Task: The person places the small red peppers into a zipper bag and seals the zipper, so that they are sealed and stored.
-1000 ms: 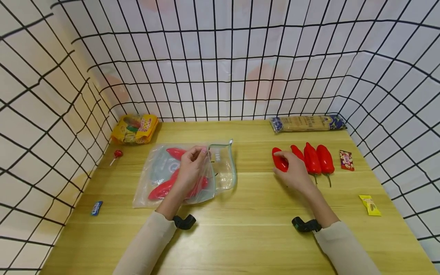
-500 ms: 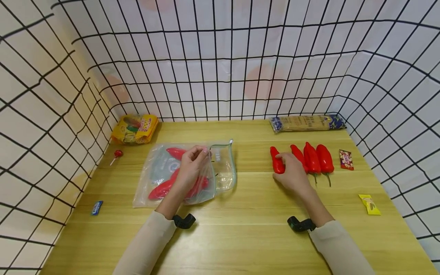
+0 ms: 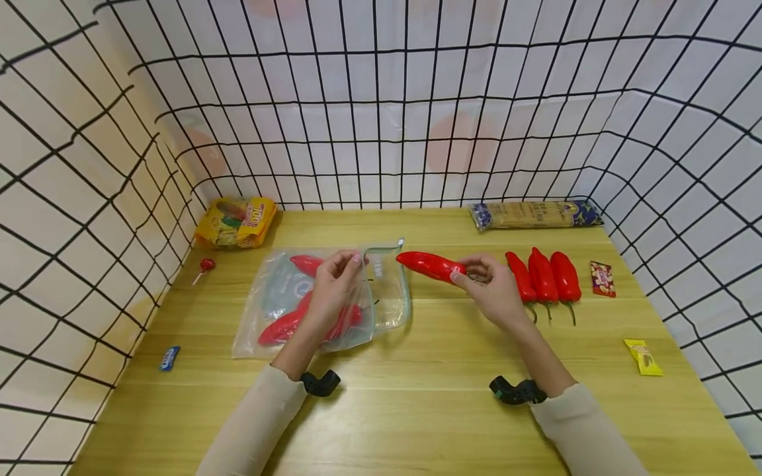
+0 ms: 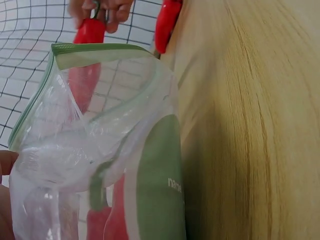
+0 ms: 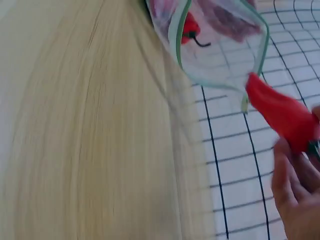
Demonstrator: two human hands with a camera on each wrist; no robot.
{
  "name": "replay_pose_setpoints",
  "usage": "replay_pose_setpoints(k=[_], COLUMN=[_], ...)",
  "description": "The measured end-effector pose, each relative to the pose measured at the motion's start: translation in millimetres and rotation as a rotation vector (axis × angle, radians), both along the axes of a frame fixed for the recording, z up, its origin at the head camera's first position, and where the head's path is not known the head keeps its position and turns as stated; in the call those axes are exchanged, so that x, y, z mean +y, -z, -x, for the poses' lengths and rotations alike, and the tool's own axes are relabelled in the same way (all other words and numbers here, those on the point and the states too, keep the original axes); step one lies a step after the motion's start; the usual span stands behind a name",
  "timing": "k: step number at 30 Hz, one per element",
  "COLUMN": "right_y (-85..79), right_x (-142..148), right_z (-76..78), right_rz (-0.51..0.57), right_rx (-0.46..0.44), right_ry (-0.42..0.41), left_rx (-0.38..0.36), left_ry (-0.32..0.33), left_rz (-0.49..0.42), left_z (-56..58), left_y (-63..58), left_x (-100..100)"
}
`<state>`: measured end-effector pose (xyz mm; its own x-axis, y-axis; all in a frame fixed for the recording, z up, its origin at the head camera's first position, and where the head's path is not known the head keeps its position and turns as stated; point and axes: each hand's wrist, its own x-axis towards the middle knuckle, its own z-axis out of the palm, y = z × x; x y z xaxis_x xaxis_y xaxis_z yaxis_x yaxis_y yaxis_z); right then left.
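Note:
A clear zip bag (image 3: pixel 250 330) with red peppers inside lies on the left half of the table, its green-edged mouth facing right. My left hand (image 3: pixel 330 287) pinches the bag's upper edge and lifts it, so the mouth stands open in the left wrist view. My right hand (image 3: pixel 494 291) grips a red chili pepper (image 3: pixel 431 266) by its stem end, in the air. The pepper's tip points left, close to the bag mouth (image 5: pixel 262 40). Right of this hand, several more peppers (image 3: pixel 540 276) lie side by side, stems toward me.
A yellow snack bag (image 3: pixel 237 223) and a lollipop (image 3: pixel 206 266) are at the back left, a blue candy (image 3: pixel 169 357) nearer. A noodle packet (image 3: pixel 536 215) lies at the back right. Red (image 3: pixel 602 279) and yellow (image 3: pixel 643 357) wrapped sweets lie at the right. Black wire grid (image 3: pixel 381 132) encloses the table.
My right hand has lifted the pepper from beside the others, turned it to point left and carried it toward the bag mouth. My left hand has stayed on the bag.

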<state>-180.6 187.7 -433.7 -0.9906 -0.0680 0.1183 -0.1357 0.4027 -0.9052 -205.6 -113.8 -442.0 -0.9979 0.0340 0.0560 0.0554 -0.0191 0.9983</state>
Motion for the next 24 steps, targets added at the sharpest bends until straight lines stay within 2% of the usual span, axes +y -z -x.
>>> replay_pose_setpoints(k=[5, 11, 14, 19, 24], right_y=[4.4, 18.3, 23.0, 28.9, 33.5], right_x=[-27, -56, -68, -89, -100], right_z=[3.8, 15.9, 20.4, 25.1, 25.9], right_rz=[-0.005, 0.022, 0.041, 0.072, 0.074], right_rx=[-0.086, -0.14, -0.162, -0.171, -0.18], right_ry=[-0.184, -0.309, -0.294, -0.163, -0.165], left_rx=[-0.019, -0.05, -0.058, -0.049, -0.058], left_ry=[0.016, 0.028, 0.033, 0.03, 0.024], left_rz=[0.006, -0.082, -0.103, -0.131, -0.17], left_z=[-1.2, -1.9, -2.9, -2.3, -1.1], left_y=[-1.9, -0.6, -0.3, 1.3, 4.9], left_x=[0, 1, 1, 3, 6])
